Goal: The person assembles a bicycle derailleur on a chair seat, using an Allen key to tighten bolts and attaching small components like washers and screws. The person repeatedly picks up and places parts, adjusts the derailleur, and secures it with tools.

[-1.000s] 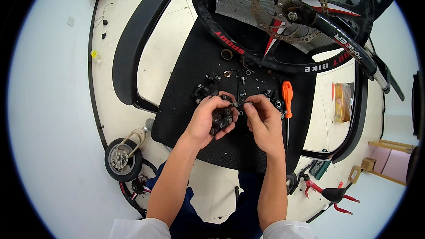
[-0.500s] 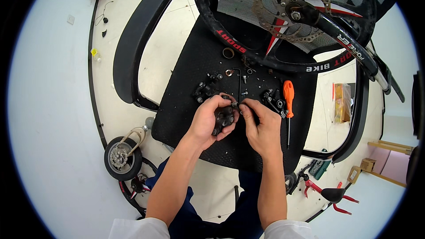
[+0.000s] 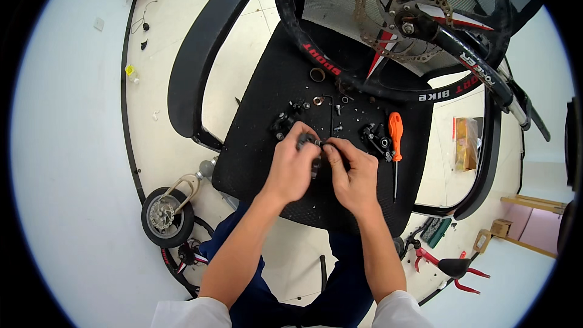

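Gripping: the left hand (image 3: 291,164) is wrapped around a black metal part (image 3: 316,166), and the right hand (image 3: 355,173) has thumb and forefinger pinched on a small dark piece (image 3: 327,144) at the part's end; what that piece is cannot be told.
Metal part: at the middle of the frame, between the two hands, partly hidden by the left fingers and blurred.
Seat: the black chair seat (image 3: 246,158) fills the centre, beneath both hands.
Hex key: a black hex key (image 3: 331,115) lies on the seat just above the right fingertips; whether they touch it is unclear.
Small hardware: a ring (image 3: 317,75), a nut (image 3: 318,101) and a bolt (image 3: 338,110) lie above the hands.
Other black parts: one cluster (image 3: 282,123) sits just above the left hand, another (image 3: 376,141) to the upper right of the right hand.
Screwdriver: its orange handle (image 3: 395,129) points up the frame, right of that second cluster.
Bike wheel: a black wheel (image 3: 319,54) with a brake disc (image 3: 367,15) and fork (image 3: 467,54) spans the upper right.
Floor: a smaller wheel (image 3: 163,215) is at lower left, a green case (image 3: 435,232) at lower right.
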Demonstrator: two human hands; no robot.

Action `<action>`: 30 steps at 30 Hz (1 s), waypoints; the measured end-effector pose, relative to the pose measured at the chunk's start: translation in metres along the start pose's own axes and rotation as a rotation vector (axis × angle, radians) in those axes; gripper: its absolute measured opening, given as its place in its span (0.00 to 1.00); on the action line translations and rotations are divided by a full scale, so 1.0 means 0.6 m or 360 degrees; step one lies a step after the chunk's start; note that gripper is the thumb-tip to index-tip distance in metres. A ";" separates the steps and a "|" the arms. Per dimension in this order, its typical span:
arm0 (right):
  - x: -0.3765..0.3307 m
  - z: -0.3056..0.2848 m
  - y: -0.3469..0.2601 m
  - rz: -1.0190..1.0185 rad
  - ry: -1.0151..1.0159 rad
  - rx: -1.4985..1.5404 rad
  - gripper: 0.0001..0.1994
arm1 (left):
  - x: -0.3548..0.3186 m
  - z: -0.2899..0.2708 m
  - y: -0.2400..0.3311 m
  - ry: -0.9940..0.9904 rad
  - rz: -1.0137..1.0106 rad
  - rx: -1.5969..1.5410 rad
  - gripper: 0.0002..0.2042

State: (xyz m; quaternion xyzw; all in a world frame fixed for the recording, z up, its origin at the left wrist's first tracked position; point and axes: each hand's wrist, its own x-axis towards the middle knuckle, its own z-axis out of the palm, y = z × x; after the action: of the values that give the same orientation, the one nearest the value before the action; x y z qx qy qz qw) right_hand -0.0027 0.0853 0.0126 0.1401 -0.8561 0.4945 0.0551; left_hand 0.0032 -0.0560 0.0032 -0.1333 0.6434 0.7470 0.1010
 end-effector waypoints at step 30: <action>-0.004 -0.082 -0.112 0.1557 -0.0580 0.1310 0.19 | -0.052 0.006 0.018 -0.0397 0.0552 -0.0400 0.04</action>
State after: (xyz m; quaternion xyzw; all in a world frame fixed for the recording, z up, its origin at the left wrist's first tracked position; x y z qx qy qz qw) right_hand 0.0172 0.0966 0.0931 -0.1736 -0.5579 0.7174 -0.3794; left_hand 0.0290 -0.0535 0.0241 0.0609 0.5413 0.8380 0.0325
